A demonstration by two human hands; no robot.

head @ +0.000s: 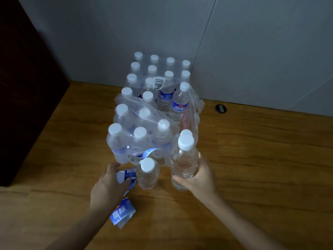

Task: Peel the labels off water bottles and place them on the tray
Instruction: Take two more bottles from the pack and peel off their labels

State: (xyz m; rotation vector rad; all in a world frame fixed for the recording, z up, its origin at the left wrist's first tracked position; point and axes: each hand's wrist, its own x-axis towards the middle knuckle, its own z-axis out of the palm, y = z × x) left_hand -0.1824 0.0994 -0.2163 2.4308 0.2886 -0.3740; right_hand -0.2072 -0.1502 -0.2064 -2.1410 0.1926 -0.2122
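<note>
The right hand (200, 175) wraps its grip around a label-free bottle (183, 159), upright with its long axis vertical and cap up, at the near right corner of the shrink-wrapped pack (144, 112) on the bench (261, 159). The left hand (108, 184) pinches a peeled blue label (127, 175) beside another bare upright bottle (147, 173). A loose label (122, 214) lies flat below it.

Twenty-one white caps (138, 55) are counted in all, nineteen of them in or against the torn plastic wrap (126, 101). Two bottles are seen stripped bare: one standing bottle (146, 177) and one held bottle (183, 165). Three peeled labels are counted: one flat label (122, 213), one pinched label (127, 175), one curled label (149, 152). Two hands are counted, the left hand (106, 184) and the right hand (200, 175). One barcode sticker (159, 83) and one dark round object (221, 108) are seen
</note>
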